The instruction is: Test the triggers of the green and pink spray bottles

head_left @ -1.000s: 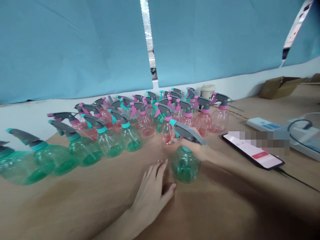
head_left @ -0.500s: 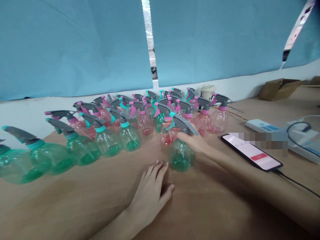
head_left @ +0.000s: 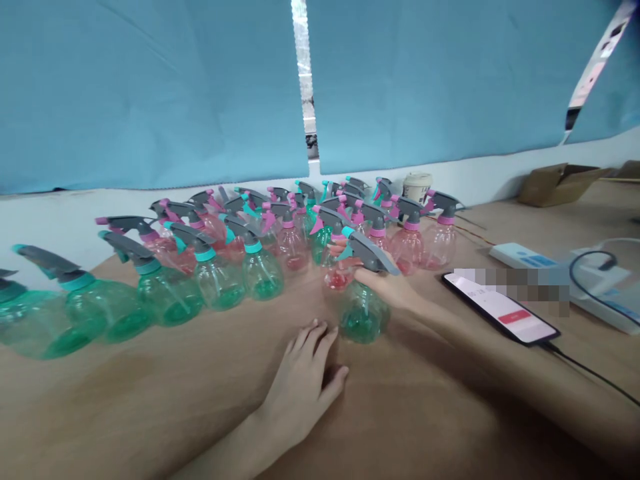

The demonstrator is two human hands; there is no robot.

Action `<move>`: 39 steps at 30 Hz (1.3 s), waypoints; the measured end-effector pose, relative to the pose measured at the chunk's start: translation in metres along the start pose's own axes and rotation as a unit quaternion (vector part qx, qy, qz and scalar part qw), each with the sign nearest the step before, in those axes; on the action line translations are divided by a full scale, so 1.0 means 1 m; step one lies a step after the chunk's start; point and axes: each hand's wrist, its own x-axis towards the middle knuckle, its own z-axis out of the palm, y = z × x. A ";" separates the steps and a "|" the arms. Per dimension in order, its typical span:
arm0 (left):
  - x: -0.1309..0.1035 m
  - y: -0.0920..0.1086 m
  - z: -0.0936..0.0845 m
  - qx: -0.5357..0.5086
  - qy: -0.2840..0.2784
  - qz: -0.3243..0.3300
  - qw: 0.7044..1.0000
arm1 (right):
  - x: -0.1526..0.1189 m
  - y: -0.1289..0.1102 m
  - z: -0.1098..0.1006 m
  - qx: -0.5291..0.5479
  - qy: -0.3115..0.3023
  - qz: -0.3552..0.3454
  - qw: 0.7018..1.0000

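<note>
R hand clamped on green btl, not yet released; L hand empty, fingers apart, just L of btl; green row already stood farther L.

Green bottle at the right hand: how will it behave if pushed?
The green bottle is likely light: it looks like thin, see-through plastic. Its smooth, rounded shape could be slippery. Pushed at the long sprayer head on top, it might tip.

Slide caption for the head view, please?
Right hand holds a green spray bottle beside the left hand, other bottles behind.
</note>
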 end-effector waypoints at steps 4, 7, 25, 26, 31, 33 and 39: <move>0.000 0.000 0.000 0.006 -0.002 0.001 1.000 | 0.000 0.000 -0.001 -0.005 -0.008 -0.001 1.000; 0.000 -0.001 -0.001 0.007 -0.003 0.001 1.000 | 0.001 -0.001 -0.002 -0.008 -0.005 -0.012 1.000; -0.001 0.000 -0.001 0.008 -0.003 0.001 1.000 | 0.004 -0.012 -0.009 0.002 -0.046 -0.024 0.999; -0.001 0.000 -0.001 0.007 -0.003 0.002 1.000 | 0.004 -0.012 -0.009 0.005 -0.047 -0.021 0.999; -0.001 -0.002 0.002 0.010 0.002 0.000 1.000 | 0.000 -0.016 -0.008 0.039 -0.040 -0.005 0.998; -0.001 -0.002 0.002 0.011 0.001 0.000 1.000 | -0.002 -0.018 -0.008 0.042 -0.033 -0.010 0.998; -0.001 -0.002 0.001 0.012 0.003 0.003 1.000 | -0.004 -0.020 -0.009 0.050 -0.022 0.000 0.999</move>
